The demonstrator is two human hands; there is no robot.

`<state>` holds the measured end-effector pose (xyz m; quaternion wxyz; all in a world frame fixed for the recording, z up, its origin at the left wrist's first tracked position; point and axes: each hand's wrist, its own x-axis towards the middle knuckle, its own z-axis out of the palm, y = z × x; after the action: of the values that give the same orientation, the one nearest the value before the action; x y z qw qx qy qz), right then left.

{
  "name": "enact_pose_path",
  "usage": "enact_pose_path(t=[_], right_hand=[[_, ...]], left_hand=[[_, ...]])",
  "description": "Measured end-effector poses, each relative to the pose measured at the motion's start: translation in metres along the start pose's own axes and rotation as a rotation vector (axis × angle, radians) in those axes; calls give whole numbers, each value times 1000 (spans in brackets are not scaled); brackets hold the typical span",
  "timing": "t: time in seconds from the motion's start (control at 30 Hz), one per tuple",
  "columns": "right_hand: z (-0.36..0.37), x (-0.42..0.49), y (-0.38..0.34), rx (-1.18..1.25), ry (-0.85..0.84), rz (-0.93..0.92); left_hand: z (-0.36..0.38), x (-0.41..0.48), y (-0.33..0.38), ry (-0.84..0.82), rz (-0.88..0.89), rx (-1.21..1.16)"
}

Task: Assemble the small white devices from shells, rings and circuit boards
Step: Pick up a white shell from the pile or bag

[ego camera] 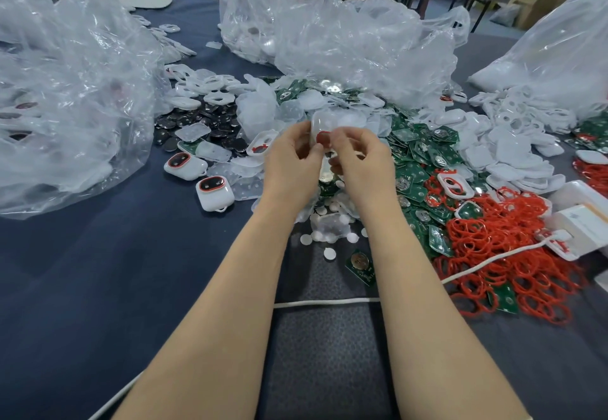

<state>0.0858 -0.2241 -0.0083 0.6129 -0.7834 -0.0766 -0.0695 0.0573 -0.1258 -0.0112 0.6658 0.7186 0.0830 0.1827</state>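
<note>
Both hands up at frame centre, over the parts pile. Left hand (292, 159) has its fingers curled, pinching the white shell (317, 123) by its left edge. Right hand (360, 163) is curled too, fingertips gripping the same shell at the red ring (324, 137) seated in it. Two finished devices (214, 193) sit on the dark cloth at 9 o'clock from the hands. Green circuit boards (418, 159) are at 3 o'clock, the loose red rings heap (513, 255) at 4 o'clock, and a clear plastic bag (345, 34) at 12.
</note>
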Motion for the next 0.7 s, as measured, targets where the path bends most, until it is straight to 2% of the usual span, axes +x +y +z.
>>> enact_pose_path(t=[0.1, 0.2, 0.27, 0.33, 0.4, 0.5, 0.57, 0.6, 0.7], right_hand=[[-9, 2, -3, 89, 0, 57], [-22, 2, -1, 89, -163, 162], [-23, 1, -1, 195, -289, 232], [-20, 0, -3, 264, -288, 260], [-19, 2, -5, 151, -134, 196], [-13, 0, -7, -77, 85, 29], [-1, -4, -12, -84, 87, -53], [6, -5, -14, -86, 63, -87], [26, -3, -23, -190, 29, -197]], left_hand=[[-1, -2, 2, -13, 117, 152], [-1, -4, 3, -49, 151, 198], [-1, -7, 3, -44, 159, 204], [-1, -7, 5, -37, 161, 209], [0, -6, 3, -20, 134, 159], [-2, -4, 6, -46, -13, 6], [-3, -4, 9, -70, -25, 55], [-5, -5, 9, -27, -17, 50], [-24, 2, 15, 245, -52, -85]])
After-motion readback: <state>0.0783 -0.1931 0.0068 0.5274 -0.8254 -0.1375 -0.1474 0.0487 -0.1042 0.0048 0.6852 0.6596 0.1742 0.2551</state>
